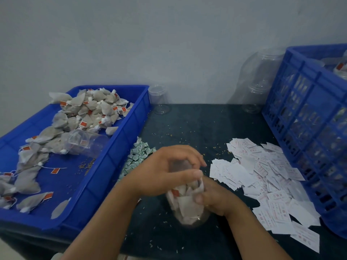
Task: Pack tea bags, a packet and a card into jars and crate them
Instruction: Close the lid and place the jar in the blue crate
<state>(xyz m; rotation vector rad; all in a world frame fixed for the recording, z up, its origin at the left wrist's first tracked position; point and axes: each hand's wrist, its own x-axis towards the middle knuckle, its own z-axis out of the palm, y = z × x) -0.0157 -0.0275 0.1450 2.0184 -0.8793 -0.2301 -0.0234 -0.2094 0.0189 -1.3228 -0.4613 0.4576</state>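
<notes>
Tabletop (197, 128): left hand (169, 170), right hand (216, 198) grip jar (189, 212) (blurred).

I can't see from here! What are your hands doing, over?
Right hand grips jar, tea bags inside. Left hand at its mouth, grip blurred. Nothing blocking.

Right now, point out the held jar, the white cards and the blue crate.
jar (187, 209): head view, its clear lower wall.
white cards (272, 177): head view, middle of the pile.
blue crate (304, 117): head view, its lattice side wall.

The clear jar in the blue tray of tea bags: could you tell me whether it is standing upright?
No, the clear jar lies on its side in the blue tray, among the tea bags.
</notes>
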